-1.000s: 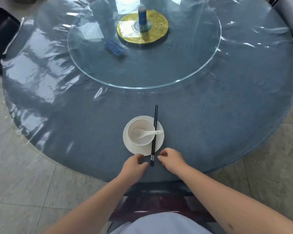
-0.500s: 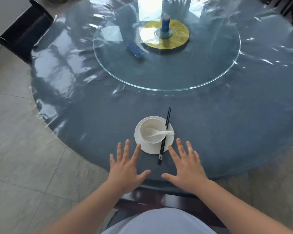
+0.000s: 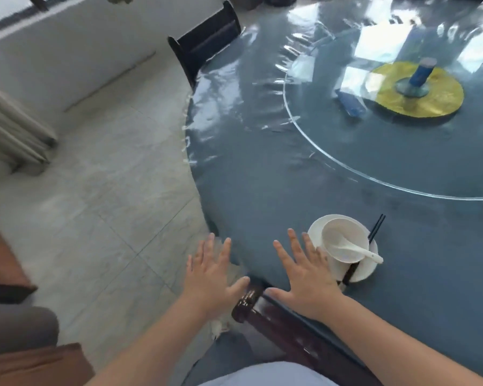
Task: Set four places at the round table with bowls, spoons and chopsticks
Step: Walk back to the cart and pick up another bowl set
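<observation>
Pair of black chopsticks (image 3: 375, 229): middle hidden behind the white ceramic bowl (image 3: 343, 235), lower ends partly covered by the right hand (image 3: 304, 277). That hand also covers the near-left rim of the white round saucer (image 3: 367, 271). Round blue-clothed table (image 3: 262, 207) and clear glass turntable (image 3: 402, 151) cut off at right and top edges. Motion blur smears the left hand (image 3: 211, 277); can't tell whether it touches anything. Flat blue object (image 3: 350, 103) on the turntable too blurred to identify.

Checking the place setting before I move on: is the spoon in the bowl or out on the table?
In. The spoon lies inside the bowl, its handle sticking out over the rim toward the right.
</observation>
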Tool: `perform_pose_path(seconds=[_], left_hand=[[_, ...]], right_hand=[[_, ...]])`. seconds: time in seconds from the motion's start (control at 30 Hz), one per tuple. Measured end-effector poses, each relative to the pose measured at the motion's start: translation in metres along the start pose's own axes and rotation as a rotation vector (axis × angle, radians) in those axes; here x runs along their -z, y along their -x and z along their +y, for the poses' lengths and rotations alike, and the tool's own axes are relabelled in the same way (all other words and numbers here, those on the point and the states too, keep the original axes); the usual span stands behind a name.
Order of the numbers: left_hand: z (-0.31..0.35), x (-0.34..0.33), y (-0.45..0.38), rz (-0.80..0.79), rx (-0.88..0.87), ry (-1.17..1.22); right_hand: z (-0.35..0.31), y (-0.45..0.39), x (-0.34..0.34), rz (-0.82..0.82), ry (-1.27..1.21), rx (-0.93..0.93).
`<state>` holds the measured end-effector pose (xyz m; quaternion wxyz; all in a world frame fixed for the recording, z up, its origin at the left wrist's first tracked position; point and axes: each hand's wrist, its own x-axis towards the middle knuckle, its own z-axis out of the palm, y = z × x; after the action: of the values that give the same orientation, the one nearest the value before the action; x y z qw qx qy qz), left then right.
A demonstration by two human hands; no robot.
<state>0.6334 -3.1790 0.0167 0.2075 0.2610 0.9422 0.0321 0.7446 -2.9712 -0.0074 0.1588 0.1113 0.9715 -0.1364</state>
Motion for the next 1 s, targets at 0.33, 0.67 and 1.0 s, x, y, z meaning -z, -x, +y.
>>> perform_pose_path(seconds=[0.33, 0.67, 1.0], left_hand=[[-0.17, 0.047, 0.031, 0.126, 0.326, 0.071], [-0.322, 0.08, 0.053, 0.184, 0.503, 0.058], [-0.413, 0.109, -0.005, 0.213, 0.607, 0.153]], right_hand=[[-0.163, -0.103, 0.018, -0.043, 0.125, 0.281], [-0.327, -0.2, 0.02, -0.038, 0.156, 0.412], [-0.4, -0.31, 0.043, -0.059, 0.216, 0.467]])
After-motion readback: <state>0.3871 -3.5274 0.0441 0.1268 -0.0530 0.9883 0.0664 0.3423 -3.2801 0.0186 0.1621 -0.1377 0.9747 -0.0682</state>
